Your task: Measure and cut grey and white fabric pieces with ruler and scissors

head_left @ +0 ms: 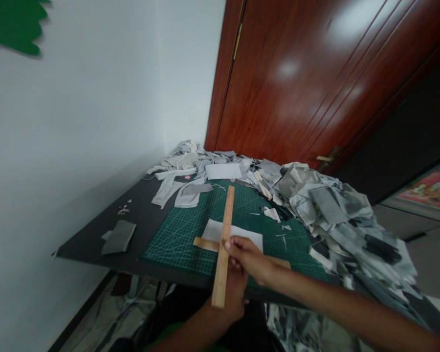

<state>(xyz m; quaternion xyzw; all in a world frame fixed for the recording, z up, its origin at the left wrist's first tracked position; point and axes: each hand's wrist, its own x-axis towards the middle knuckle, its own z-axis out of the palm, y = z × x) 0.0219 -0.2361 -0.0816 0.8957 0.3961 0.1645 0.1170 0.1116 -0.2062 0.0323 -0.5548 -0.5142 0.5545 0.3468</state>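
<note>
A long wooden ruler [227, 215] slants up and away from me over the mat. My right hand [246, 254] pinches it near the middle between thumb and fingers. Close below, my left hand [236, 288] is closed behind the ruler's lower half; what its fingers grip is hidden. Beneath the hands, a second flat wooden strip [206, 243] lies crosswise over a white sheet [247, 236], its right end [278, 262] showing past my right wrist. Whether the sheet is paper or cloth I cannot tell. Both rest on a green cutting mat [183, 234].
Heaped grey and white cloth scraps [326, 205] cover the right side, with more scraps [183, 161] along the back. A folded grey piece [120, 237] lies on the dark table [84, 239] at left. Behind stand a white wall [95, 98] and a brown door [278, 88].
</note>
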